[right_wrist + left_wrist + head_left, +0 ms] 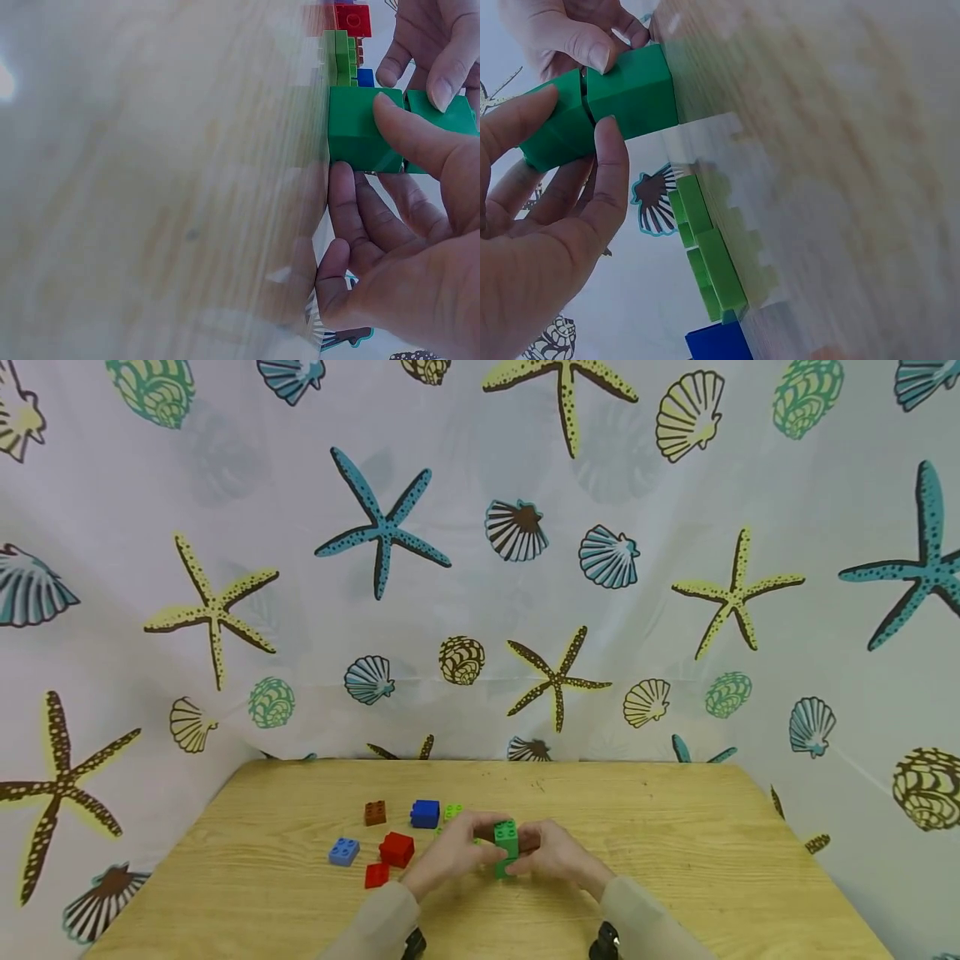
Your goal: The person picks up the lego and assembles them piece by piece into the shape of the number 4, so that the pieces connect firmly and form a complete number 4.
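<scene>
Backdrop: a white cloth (465,597) printed with starfish and seashells hangs behind the green stack.
Tabletop: a pale wooden table (675,843) spreads out beneath the stack.
Green stack, head view: an upper green brick (506,836) sits over a lower green brick (502,867), upright on the wood between both hands.
Hands, head view: the left hand (459,852) is at the stack's left, the right hand (558,856) at its right.
Loose bricks, head view: left of the stack I see a red brick (397,849), red flat piece (377,875), light-blue brick (344,852), brown brick (375,812), blue brick (425,814) and partly hidden lime bricks (453,811).
Seam, left wrist view: a narrow gap parts the stack's two pieces; the left thumb and fingers pinch the upper one.
Base, right wrist view: the right thumb and fingertips clasp the stack's lower piece.
</scene>
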`<state>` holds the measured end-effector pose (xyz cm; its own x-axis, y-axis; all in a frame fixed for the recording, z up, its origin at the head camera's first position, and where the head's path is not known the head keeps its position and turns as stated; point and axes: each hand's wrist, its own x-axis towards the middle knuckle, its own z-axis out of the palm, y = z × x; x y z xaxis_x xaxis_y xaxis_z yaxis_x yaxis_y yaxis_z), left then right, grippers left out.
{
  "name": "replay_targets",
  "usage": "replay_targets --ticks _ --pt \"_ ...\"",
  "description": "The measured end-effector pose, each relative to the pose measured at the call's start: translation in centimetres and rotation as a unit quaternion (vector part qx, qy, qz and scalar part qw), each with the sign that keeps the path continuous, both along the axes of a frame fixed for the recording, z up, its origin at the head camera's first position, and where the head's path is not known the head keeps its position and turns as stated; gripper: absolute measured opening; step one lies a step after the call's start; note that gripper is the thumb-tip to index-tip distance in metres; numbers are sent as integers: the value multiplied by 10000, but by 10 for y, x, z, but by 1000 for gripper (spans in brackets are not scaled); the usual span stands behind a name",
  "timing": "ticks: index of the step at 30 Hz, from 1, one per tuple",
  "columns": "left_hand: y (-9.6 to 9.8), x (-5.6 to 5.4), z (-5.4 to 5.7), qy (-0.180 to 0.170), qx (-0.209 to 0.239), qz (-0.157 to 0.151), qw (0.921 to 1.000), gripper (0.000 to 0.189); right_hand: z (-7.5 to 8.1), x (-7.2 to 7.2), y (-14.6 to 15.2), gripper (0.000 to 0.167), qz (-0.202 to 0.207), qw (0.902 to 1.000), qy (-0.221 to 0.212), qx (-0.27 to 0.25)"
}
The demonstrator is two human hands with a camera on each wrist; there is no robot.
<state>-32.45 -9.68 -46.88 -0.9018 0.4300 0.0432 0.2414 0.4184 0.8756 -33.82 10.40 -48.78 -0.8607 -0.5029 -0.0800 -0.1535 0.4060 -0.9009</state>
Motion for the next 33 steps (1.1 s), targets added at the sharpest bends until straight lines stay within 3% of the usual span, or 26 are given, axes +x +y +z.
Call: replay_targets --ticks 8,15,25,33 --pt "0 -1 5 23 -413 -1 9991 46 0 0 0 30 38 9999 -27 -92" --pt "0 -4 7 130 -426 -249 9987 30 2 0 2 31 80 9999 -5 -151" --pt "4 -13 3 44 -486 -267 9985 38 -1 -4 6 31 14 9999 36 -121" --pt "7 -13 6 -26 -616 -286 9977 39 -1 -3 7 30 19 9999 25 -137"
